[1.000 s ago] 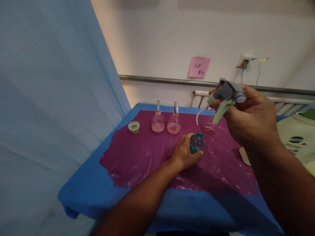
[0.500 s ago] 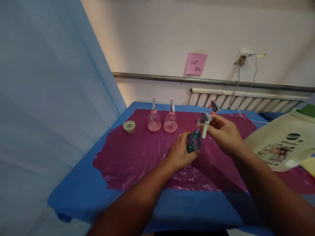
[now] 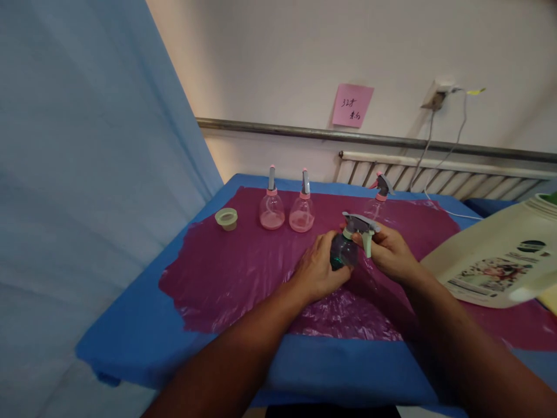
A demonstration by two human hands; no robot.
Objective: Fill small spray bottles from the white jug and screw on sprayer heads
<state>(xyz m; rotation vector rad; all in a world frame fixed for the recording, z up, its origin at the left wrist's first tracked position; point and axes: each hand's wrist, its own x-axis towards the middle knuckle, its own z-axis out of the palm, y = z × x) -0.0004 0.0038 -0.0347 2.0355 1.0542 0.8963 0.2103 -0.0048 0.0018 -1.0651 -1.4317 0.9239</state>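
My left hand is wrapped round a small dark-green see-through spray bottle. On the bottle's neck sits a grey spray head with a pale green trigger and collar. The fingers of my right hand pinch this spray head at the collar and trigger side. Whether it is screwed tight I cannot tell. Two clear spray bottles with pink collars, one on the left and one beside it, stand upright behind my left hand, each with some liquid low inside. A third pink-collared spray bottle is partly hidden behind my right hand.
A small pale tub stands left on the purple plastic sheet, which covers a blue-draped table. A large cream jug leans at the right beside my right forearm. A blue curtain hangs left; a radiator runs behind.
My right hand has lowered the spray head onto the green bottle's neck; its tube, visible before, is now inside. My left hand keeps its hold. The view has shifted slightly.
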